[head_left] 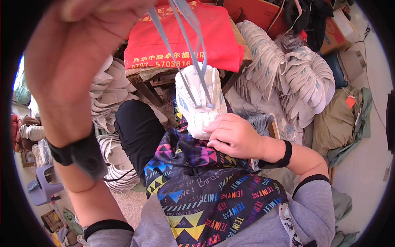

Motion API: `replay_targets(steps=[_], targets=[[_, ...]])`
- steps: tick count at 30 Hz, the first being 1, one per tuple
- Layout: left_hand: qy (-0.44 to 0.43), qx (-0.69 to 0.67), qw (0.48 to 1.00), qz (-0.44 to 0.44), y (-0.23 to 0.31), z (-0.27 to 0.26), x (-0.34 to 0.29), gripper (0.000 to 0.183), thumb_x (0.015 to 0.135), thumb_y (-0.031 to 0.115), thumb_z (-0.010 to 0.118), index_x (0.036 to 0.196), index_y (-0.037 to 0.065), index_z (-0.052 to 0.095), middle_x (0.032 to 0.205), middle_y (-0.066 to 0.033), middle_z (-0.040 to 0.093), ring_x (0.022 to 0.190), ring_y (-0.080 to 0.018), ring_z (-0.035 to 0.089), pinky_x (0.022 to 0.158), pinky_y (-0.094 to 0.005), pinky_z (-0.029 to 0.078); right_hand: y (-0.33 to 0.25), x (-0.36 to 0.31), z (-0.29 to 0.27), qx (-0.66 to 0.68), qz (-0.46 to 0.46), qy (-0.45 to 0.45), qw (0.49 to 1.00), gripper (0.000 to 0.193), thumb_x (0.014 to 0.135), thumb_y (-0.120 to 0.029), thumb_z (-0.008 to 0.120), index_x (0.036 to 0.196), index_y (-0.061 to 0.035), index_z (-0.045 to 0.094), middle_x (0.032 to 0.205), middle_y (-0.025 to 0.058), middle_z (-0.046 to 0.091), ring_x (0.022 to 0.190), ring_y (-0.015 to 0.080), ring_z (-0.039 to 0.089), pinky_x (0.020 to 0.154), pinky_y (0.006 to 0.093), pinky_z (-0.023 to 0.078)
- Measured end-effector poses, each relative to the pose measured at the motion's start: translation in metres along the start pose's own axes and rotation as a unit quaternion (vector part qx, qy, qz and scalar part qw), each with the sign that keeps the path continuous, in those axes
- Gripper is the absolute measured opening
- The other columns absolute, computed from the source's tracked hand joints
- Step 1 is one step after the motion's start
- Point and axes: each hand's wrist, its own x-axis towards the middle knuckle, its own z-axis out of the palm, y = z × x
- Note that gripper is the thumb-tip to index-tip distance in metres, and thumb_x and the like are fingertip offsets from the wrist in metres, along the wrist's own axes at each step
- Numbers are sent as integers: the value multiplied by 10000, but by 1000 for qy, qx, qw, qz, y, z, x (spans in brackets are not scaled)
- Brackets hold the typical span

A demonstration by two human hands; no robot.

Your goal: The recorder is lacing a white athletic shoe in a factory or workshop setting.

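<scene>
The right hand (235, 135) grasps the toe of a white mesh shoe (197, 92), perhaps steadying it above a black patterned fabric apron (242, 197); flat grey laces (190, 17) rise far, beside the raised left hand (80, 47); its finger hold cannot be told.

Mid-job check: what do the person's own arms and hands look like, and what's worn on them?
Left hand and right hand are both gloveless. The left wrist has a black strap carrying a dark, blocky module; the right wrist has a black band. Both grey sleeves end in black cuffs, leaving the forearms bare.
</scene>
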Motion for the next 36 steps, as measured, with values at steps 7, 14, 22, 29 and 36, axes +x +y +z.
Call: replay_targets(steps=[7, 14, 22, 29, 36], targets=[[140, -80, 985, 56, -57, 25, 6, 443, 1064, 300, 244, 881, 79, 580, 710, 10, 492, 675, -107, 533, 673, -268, 420, 17, 52, 3, 76, 113, 149, 979, 436, 841, -102, 641, 1221, 25, 468, 1022, 176, 611, 961, 327, 604, 890, 380, 466], [326, -151, 932, 39, -33, -34, -73, 146, 953, 16, 411, 1063, -17, 501, 894, -69, 515, 784, -124, 480, 726, -277, 403, 47, 95, -45, 526, 266, 37, 807, 333, 930, -110, 567, 1232, 14, 503, 835, 9, 614, 734, 86, 599, 698, 223, 479], [659, 53, 721, 210, -30, -137, -219, 176, 975, 63, 413, 1064, -2, 549, 961, -76, 610, 803, -156, 588, 727, -288, 472, 161, 20, -169, 676, 252, 391, 572, 102, 950, -71, 510, 1022, -1, 530, 632, -27, 410, 564, 97, 414, 691, 267, 417], [449, 185, 853, -190, -202, 7, -133, 332, 1029, 294, 417, 1083, 5, 571, 947, -105, 664, 733, -168, 659, 696, -263, 497, 201, -62, -214, 519, 438, 544, 492, 82, 942, -46, 499, 976, 14, 544, 698, 38, 505, 599, 165, 488, 693, 324, 465], [261, 527, 793, -162, -231, 23, -116, 226, 752, -23, 721, 949, 42, 632, 952, -54, 518, 786, -157, 558, 691, -270, 497, 178, -98, -217, 525, 453, 509, 510, 185, 888, -13, 515, 1069, 3, 552, 722, 36, 530, 621, 163, 511, 632, 305, 477]])
